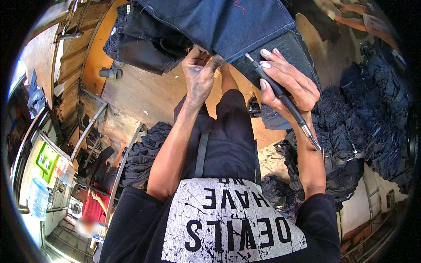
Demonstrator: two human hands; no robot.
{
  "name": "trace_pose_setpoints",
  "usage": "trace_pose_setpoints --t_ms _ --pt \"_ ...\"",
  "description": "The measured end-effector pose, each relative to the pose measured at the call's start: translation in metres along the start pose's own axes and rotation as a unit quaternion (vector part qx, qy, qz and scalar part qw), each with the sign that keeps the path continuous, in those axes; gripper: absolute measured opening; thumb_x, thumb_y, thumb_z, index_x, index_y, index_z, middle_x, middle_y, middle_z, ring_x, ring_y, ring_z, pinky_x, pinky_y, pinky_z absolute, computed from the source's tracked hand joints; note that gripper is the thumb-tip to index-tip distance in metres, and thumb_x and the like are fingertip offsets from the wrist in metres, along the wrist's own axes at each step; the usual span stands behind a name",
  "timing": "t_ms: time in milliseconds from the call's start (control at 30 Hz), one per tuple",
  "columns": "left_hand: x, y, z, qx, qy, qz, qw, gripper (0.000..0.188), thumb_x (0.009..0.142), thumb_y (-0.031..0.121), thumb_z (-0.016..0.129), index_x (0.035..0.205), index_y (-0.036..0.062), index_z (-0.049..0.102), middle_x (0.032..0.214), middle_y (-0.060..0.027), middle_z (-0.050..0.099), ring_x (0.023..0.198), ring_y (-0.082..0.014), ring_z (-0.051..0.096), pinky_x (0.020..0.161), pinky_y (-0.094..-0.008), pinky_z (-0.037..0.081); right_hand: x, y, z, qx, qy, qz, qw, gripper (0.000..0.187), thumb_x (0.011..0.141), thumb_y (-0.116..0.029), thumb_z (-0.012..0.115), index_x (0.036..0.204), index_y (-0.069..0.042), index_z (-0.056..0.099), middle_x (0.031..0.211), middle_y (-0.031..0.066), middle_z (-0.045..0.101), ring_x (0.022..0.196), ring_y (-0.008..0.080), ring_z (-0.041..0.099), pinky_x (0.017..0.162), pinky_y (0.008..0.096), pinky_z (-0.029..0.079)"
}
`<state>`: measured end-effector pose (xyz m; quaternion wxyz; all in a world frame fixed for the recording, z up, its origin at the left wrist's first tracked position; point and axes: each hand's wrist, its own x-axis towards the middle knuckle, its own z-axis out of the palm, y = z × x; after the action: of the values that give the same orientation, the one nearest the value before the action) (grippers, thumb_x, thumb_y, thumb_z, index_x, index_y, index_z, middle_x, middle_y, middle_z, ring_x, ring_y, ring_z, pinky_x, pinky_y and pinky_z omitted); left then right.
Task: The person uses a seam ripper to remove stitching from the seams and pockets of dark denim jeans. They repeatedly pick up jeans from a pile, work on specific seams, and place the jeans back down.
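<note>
Head-worn fisheye, facing steeply down; near both hands [198, 70] [291, 83]

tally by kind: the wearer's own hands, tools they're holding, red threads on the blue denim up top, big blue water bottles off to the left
Wearer's left hand and right hand: 2
Pen-shaped tool: 1
Red thread: 1
Blue water bottle: 1
Total: 5

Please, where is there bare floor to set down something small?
The widest patch is wooden floor between the grey slippers and the left forearm, with small scraps. Another patch lies between the blue denim and the dark pile on the right. It is crowded beside the left elbow, where more dark garments lie, and around the right hand, which holds a black tool.
</note>
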<state>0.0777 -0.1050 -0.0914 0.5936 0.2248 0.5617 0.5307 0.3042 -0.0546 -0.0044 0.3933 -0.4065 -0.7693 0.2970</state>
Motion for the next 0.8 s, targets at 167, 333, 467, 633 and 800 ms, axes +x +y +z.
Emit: trace_pose_setpoints --t_ms 167,333,467,633,800 --pt "0.0037 -0.0021 -0.0003 0.019 0.002 -0.005 1.000 0.024 0.088 0.001 0.090 0.107 0.0008 0.075 0.110 -0.0057 0.080 0.105 -0.0142 0.073 0.100 -0.0323 0.057 0.0013 -0.0004 0.0014 -0.011 0.008 0.004 1.000 0.024 0.082 -0.006 0.083 0.104 0.003 0.082 0.100 0.0177 0.082 0.107 0.0337 0.082 0.103 0.0502 0.065" --pt "0.0028 -0.0057 -0.0008 -0.029 0.004 -0.004 1.000 0.028 0.087 -0.003 0.089 0.112 0.0002 0.076 0.113 -0.0064 0.080 0.106 -0.0148 0.074 0.101 -0.0327 0.057 0.0012 0.0003 -0.0005 -0.032 0.023 0.015 0.999 0.025 0.081 -0.005 0.083 0.104 0.003 0.081 0.101 0.0192 0.082 0.107 0.0337 0.082 0.102 0.0498 0.065" --pt "0.0039 -0.0051 -0.0027 -0.016 -0.002 0.000 1.000 0.030 0.088 -0.006 0.087 0.115 -0.0005 0.076 0.114 -0.0064 0.080 0.107 -0.0144 0.073 0.101 -0.0324 0.057 0.0015 0.0005 -0.0008 -0.034 0.025 0.015 0.999 0.026 0.080 -0.004 0.083 0.105 0.004 0.081 0.102 0.0204 0.082 0.107 0.0348 0.081 0.103 0.0501 0.064" --pt "0.0033 -0.0047 -0.0025 -0.017 -0.005 0.009 1.000 0.029 0.089 -0.007 0.086 0.115 -0.0004 0.076 0.113 -0.0061 0.080 0.106 -0.0142 0.073 0.100 -0.0320 0.057 0.0003 0.0011 -0.0017 -0.038 0.040 0.023 0.998 0.029 0.080 -0.003 0.083 0.108 0.003 0.080 0.103 0.0222 0.081 0.109 0.0364 0.081 0.104 0.0504 0.064" --pt "0.0031 -0.0057 -0.0032 -0.019 -0.005 0.008 1.000 0.028 0.089 -0.008 0.085 0.114 -0.0002 0.076 0.112 -0.0060 0.080 0.106 -0.0138 0.073 0.100 -0.0315 0.057 -0.0004 0.0029 -0.0018 -0.042 0.050 0.029 0.997 0.029 0.079 -0.001 0.084 0.107 0.004 0.080 0.103 0.0215 0.082 0.110 0.0365 0.081 0.104 0.0513 0.063"
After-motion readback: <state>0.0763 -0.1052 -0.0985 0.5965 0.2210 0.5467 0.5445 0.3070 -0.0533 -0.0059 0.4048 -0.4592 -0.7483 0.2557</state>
